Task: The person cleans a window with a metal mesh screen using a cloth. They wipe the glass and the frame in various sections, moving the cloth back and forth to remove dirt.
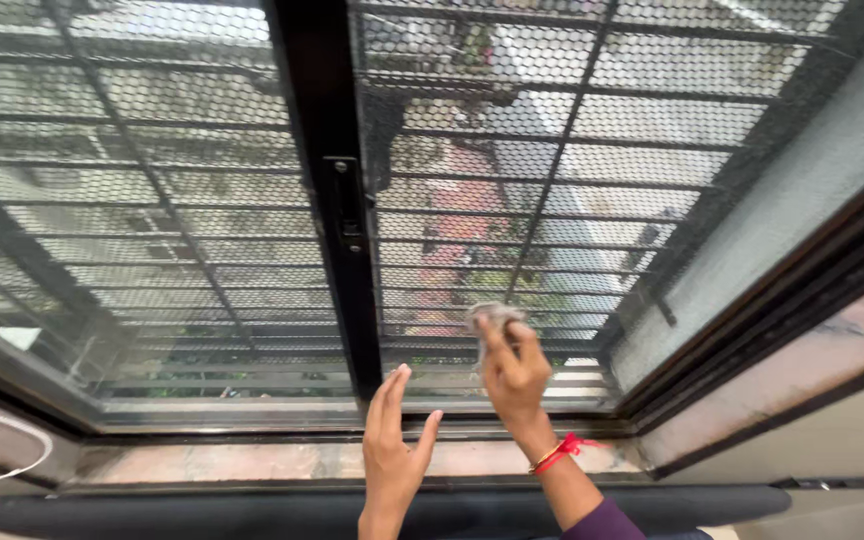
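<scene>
Against the window pane [472,230], a small grey cloth [490,318] is pinched in the right hand [514,375] for wiping; the left hand [392,430] is held flat and released, nothing gripped, near the sill [252,460].

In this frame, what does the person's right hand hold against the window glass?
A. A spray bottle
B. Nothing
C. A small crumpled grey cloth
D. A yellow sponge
C: the right hand, with a red thread band at the wrist, pinches a small crumpled grey cloth against the mesh-backed window glass, while the left hand is empty and open.
</scene>
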